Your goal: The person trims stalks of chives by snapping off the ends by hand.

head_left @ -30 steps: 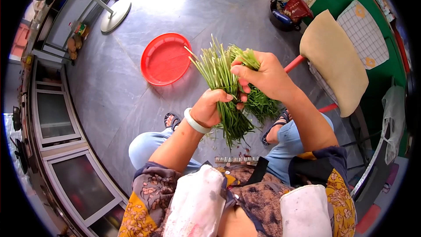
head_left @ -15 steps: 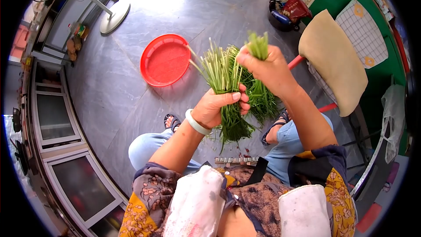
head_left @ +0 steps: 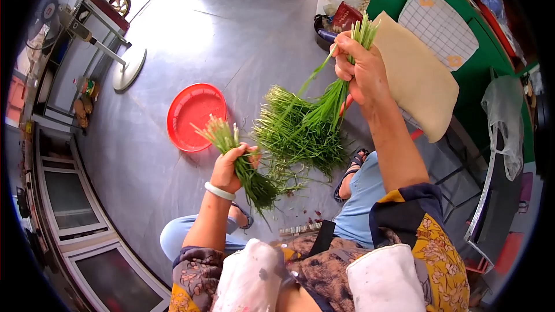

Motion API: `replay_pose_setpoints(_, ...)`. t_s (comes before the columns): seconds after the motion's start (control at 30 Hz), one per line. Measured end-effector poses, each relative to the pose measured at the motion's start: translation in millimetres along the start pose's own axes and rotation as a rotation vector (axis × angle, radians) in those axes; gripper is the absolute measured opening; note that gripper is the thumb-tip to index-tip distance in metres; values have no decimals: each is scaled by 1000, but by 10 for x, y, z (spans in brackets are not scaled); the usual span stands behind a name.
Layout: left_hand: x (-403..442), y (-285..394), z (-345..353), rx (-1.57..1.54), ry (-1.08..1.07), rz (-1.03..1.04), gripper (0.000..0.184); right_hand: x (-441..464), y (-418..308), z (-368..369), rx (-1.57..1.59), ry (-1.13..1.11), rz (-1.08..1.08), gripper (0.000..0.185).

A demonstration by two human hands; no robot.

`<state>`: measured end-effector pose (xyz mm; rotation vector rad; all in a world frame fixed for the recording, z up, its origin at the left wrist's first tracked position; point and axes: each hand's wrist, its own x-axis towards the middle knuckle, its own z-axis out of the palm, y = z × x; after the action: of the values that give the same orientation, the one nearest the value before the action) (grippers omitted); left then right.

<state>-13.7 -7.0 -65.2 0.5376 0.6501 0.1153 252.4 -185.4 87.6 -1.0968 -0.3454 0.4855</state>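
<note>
My left hand (head_left: 231,167) is closed around a bunch of green chives (head_left: 258,189), pale stem ends up and dark leaves hanging down. Raised on the right, my right hand (head_left: 363,69) grips a second bunch of chives (head_left: 327,104), its cut ends sticking up above the fist. One strand hangs loose to the side of it. Between the hands lies a large chive pile (head_left: 300,133) on the floor; the leaves from the right bunch hang over it. A round red basket (head_left: 193,117) sits just beyond my left hand, with nothing visible inside.
A chair with a beige cushion (head_left: 413,75) stands close to my right arm. Behind it is a green cabinet (head_left: 376,0), with a dark pot (head_left: 324,32) nearby. On the left are a fan base (head_left: 130,69) and glass-fronted cabinets (head_left: 72,196). Leaf scraps litter the grey floor.
My hands have moved apart: the left went left and down with its bunch, the right rose with longer chives now trailing from it. The view has shifted, showing more of the pile.
</note>
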Motion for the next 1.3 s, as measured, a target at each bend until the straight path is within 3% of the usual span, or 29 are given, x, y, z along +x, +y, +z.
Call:
replay_pose_setpoints(0.13, -31, 107, -223, -152, -4, 57, 13, -10, -54, -41, -11, 32, 4, 8)
replay_pose_setpoints(0.37, -333, 330, 246, -313, -460, 281, 19, 17, 61, -60, -63, 37, 37, 8)
replay_pose_setpoints(0.6, -463, 514, 401, -356, -545, 482, 35, 64, 195, 49, -108, 26, 89, 10)
replay_pose_setpoints(0.73, -476, 578, 345, -426, -582, 468, 38, 96, 214, 68, -145, 15, 119, 12)
replay_pose_setpoints(0.97, -473, 642, 286, -336, -461, 542, 22, 152, 254, 24, -194, 47, 95, 12)
replay_pose_setpoints(1.13, -417, 568, 310, -167, -210, 449, 9, 123, 267, -69, -224, -30, 148, 16)
replay_pose_setpoints(1.3, -296, 441, 521, 200, 53, 474, 9, -7, 328, 103, -233, -161, 215, 19)
